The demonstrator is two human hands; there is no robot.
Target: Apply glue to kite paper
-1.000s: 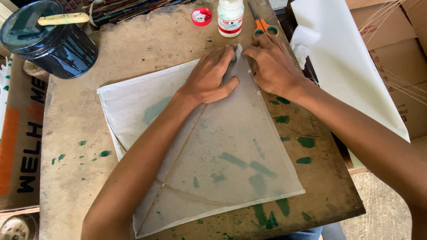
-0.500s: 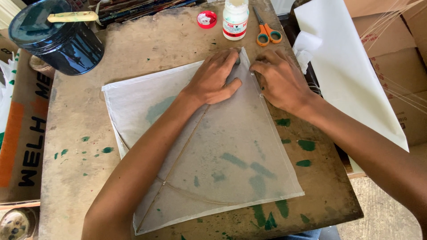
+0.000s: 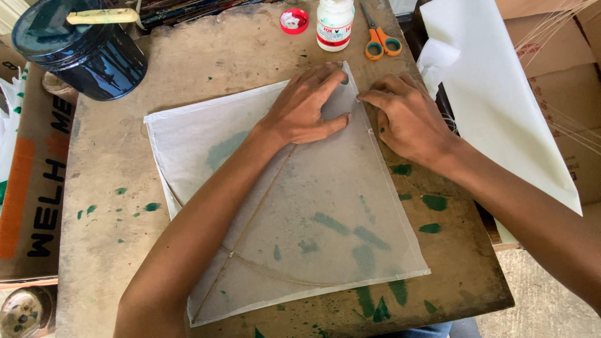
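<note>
A translucent white paper kite (image 3: pixel 313 206) with thin stick ribs lies flat on a worn wooden table (image 3: pixel 206 56). My left hand (image 3: pixel 307 106) presses palm-down on the kite's far corner, fingers spread. My right hand (image 3: pixel 407 119) rests on the kite's right edge just beside it, fingertips pinching or pressing the folded edge near the corner. Neither hand lifts anything.
A dark tin can (image 3: pixel 81 47) with a brush handle across it stands at the far left. A white glue bottle (image 3: pixel 333 24), its red cap (image 3: pixel 294 20) and orange-handled scissors (image 3: pixel 379 37) lie at the far edge. White paper sheets (image 3: pixel 501 106) and cardboard boxes (image 3: pixel 563 69) sit right.
My right hand has slid slightly down along the kite's right edge. My left hand stays pressed on the far corner. The view has shifted a little.
</note>
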